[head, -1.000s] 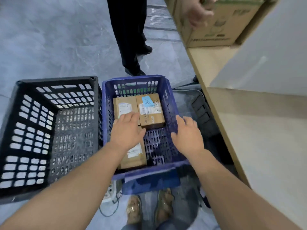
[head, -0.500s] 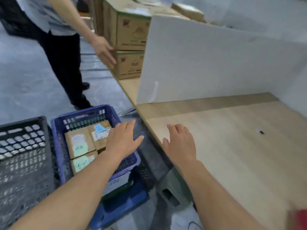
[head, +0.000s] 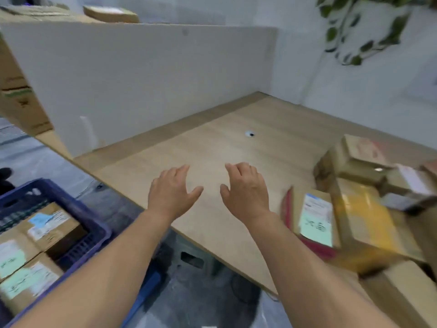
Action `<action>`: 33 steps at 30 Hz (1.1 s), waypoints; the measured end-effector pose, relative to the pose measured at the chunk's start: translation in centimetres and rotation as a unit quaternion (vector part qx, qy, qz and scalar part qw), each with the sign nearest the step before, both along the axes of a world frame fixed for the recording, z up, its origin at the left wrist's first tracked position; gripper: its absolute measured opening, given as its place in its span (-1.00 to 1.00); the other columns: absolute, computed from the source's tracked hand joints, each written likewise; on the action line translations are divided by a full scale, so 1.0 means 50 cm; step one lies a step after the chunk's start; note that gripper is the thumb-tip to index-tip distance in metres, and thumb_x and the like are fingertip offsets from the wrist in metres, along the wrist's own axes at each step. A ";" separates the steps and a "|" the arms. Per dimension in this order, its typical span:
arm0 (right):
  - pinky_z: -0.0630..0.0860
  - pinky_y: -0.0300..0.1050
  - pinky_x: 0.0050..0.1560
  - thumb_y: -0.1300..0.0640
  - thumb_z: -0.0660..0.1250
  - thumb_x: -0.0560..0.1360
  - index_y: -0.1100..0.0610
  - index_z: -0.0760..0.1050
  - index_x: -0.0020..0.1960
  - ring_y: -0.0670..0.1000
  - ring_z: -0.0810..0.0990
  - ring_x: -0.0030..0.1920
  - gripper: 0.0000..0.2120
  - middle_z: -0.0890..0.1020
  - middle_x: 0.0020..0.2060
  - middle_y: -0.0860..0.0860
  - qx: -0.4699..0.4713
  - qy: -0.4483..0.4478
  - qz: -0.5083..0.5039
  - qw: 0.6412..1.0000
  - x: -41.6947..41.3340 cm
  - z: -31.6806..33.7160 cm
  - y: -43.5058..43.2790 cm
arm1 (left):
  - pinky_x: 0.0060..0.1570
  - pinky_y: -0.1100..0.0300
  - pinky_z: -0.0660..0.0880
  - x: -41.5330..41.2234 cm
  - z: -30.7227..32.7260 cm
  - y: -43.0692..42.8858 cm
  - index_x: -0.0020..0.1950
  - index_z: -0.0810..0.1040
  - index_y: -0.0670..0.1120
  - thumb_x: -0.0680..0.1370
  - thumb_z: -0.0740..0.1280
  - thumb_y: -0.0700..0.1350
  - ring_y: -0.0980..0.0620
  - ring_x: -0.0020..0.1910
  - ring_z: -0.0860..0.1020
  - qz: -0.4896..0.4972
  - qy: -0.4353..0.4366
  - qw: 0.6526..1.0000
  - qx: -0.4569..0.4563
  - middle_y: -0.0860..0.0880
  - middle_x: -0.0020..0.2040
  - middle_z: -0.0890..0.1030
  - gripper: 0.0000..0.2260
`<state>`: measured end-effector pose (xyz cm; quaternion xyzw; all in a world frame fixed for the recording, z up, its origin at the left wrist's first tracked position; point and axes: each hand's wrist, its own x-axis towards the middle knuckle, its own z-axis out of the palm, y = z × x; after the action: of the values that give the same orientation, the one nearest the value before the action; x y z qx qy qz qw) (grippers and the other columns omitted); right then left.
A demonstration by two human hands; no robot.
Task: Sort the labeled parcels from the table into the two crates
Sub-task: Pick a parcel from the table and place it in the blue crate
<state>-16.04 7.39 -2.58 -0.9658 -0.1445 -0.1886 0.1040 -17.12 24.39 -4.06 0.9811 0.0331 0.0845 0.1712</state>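
So, head view: I looked down past both bare forearms at a corner of the wooden table (head: 212, 143); the right side was blurred.
Left grip: my left hand (head: 171, 192) was palm down with fingers spread and nearly straight, holding nothing, over the table just inside its near edge.
Right grip: my right hand (head: 246, 192) was palm down beside it, fingers loosely bent and thumb out, also holding nothing. I could not tell whether either hand touched the wood.
Nearest task thing: the green-labelled parcel (head: 315, 216) lay on the table just right of my right wrist, apart from my fingers, with a red edge showing beneath it.
Further parcels: the yellow-taped parcel (head: 364, 221) lay against its right side, and the piled brown boxes (head: 361, 157) sat behind, too blurred to count.
Crate: the blue crate (head: 94, 223) stood on the floor left of my left forearm, below the table edge and well apart from both hands.
Crate contents: three sorted parcels (head: 50, 224) lay flat inside, touching each other.
Surroundings: a white divider panel (head: 142, 79) stood upright along the table's far-left side, and a hanging plant (head: 364, 27) showed at upper right.
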 end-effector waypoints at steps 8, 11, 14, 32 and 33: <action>0.52 -0.02 -0.30 0.22 0.58 0.10 0.23 0.60 -0.04 0.20 0.57 -0.29 -0.56 0.58 -0.23 0.15 0.015 -0.016 -0.079 0.997 -0.044 -0.008 -0.271 | 0.31 0.05 0.23 -0.009 0.000 -0.289 0.50 0.22 -0.03 0.54 0.23 0.21 -0.05 0.37 0.32 -0.097 -0.013 0.995 -0.008 -0.02 0.40 0.40 -0.40; 0.52 -0.04 -0.26 0.21 0.56 0.13 0.21 0.60 -0.03 0.20 0.59 -0.24 -0.58 0.59 -0.20 0.14 0.020 -0.011 -0.125 0.992 -0.068 -0.008 -0.357 | 0.29 0.06 0.24 -0.015 0.000 -0.376 0.50 0.23 -0.03 0.54 0.24 0.21 -0.05 0.36 0.34 -0.137 -0.014 0.990 -0.004 -0.01 0.38 0.41 -0.40; 0.50 0.03 -0.12 0.19 0.51 0.26 0.23 0.58 0.08 0.23 0.58 -0.10 -0.60 0.60 -0.09 0.17 0.045 0.019 -0.168 0.985 -0.093 -0.008 -0.428 | 0.29 0.06 0.24 -0.020 0.002 -0.448 0.51 0.22 -0.03 0.54 0.24 0.21 -0.04 0.36 0.34 -0.178 -0.007 0.984 0.008 -0.01 0.39 0.40 -0.39; 0.23 0.02 0.43 -0.01 0.12 0.64 0.17 0.09 0.54 0.13 0.23 0.47 -0.46 0.26 0.49 0.13 0.173 0.237 -0.384 0.875 -0.175 -0.046 -0.638 | 0.23 0.09 0.35 -0.014 -0.015 -0.694 0.51 0.16 -0.03 0.58 0.23 0.13 -0.07 0.36 0.37 -0.301 0.171 0.934 -0.090 -0.07 0.41 0.40 -0.44; 0.30 0.05 0.37 0.01 0.11 0.64 0.17 0.18 0.49 0.15 0.33 0.40 -0.52 0.34 0.44 0.16 0.198 0.257 -0.385 0.864 -0.169 -0.051 -0.640 | 0.18 0.10 0.37 -0.014 -0.016 -0.697 0.50 0.16 -0.02 0.58 0.22 0.12 -0.08 0.33 0.41 -0.299 0.185 0.931 -0.098 -0.07 0.39 0.42 -0.46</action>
<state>-24.52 -24.63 -5.15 -0.9180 0.3110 0.0165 0.2454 -17.81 -10.49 -4.88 0.9221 -0.2230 -0.1571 0.2745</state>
